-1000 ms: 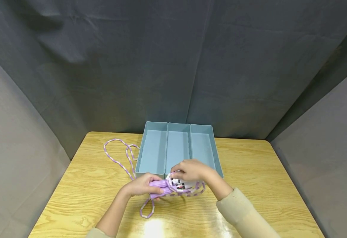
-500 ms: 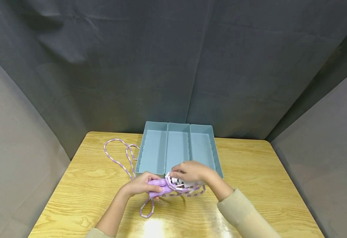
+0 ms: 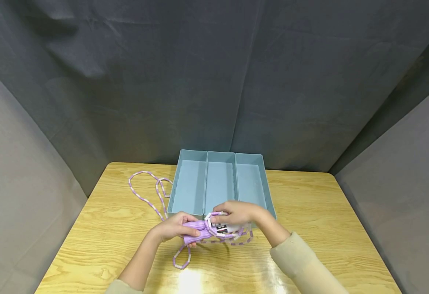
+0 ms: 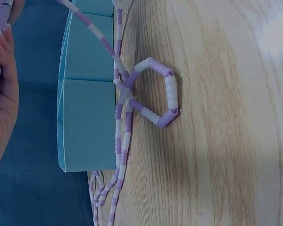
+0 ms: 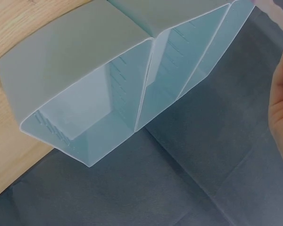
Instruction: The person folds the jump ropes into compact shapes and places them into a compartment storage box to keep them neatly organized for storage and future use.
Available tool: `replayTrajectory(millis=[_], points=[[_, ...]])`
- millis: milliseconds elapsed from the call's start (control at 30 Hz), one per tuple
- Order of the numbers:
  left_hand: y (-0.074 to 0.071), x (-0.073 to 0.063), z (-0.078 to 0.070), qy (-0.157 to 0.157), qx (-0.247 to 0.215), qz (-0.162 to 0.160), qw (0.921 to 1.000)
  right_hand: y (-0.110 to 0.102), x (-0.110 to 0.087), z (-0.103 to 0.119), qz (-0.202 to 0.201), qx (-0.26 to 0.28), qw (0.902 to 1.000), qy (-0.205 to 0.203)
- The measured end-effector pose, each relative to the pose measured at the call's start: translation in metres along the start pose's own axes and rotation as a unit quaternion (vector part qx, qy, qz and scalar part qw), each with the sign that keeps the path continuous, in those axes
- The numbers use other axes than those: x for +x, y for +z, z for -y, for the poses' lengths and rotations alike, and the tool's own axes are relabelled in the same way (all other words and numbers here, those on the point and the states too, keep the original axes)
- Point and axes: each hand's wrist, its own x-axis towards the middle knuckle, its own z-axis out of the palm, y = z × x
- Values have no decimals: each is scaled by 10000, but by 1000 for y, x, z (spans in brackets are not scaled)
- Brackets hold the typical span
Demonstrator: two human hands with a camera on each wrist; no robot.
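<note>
My left hand [image 3: 175, 228] grips the two purple ridged handles [image 3: 203, 234] of a jump rope, its thumb lying across them. The beaded cord, purple and white, is looped around the far ends of the handles, and my right hand [image 3: 238, 212] pinches it there. Partly under the right fingers shows a white piece with black markings [image 3: 222, 229]. A small loop of the beaded cord [image 4: 171, 92] hangs below the left hand. In the right wrist view only the edge of the right hand [image 5: 282, 103] appears; its fingertips are out of frame.
Three blue-grey bins [image 3: 219, 179] stand side by side just beyond the hands. More of the beaded cord lies in loops on the wooden table [image 3: 306, 212], left of the bins. Dark cloth [image 3: 170, 81] hangs behind the table.
The right fingers have shifted slightly at the looped cord, and a strand now lies over them. The handles have barely moved; the left hand keeps its grip.
</note>
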Motion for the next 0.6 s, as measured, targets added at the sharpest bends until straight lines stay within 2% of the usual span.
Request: replayTrajectory(millis=[233, 467, 600], points=[[0, 0, -1, -11, -17, 0, 10000, 1, 1, -3, 155, 193, 9995, -214], [0, 0, -8, -225, 397, -43, 9990, 0, 1, -4, 109, 463, 9984, -302], [-1, 2, -14, -433, 394, 222, 9980, 1, 2, -5, 78, 450, 9984, -336]])
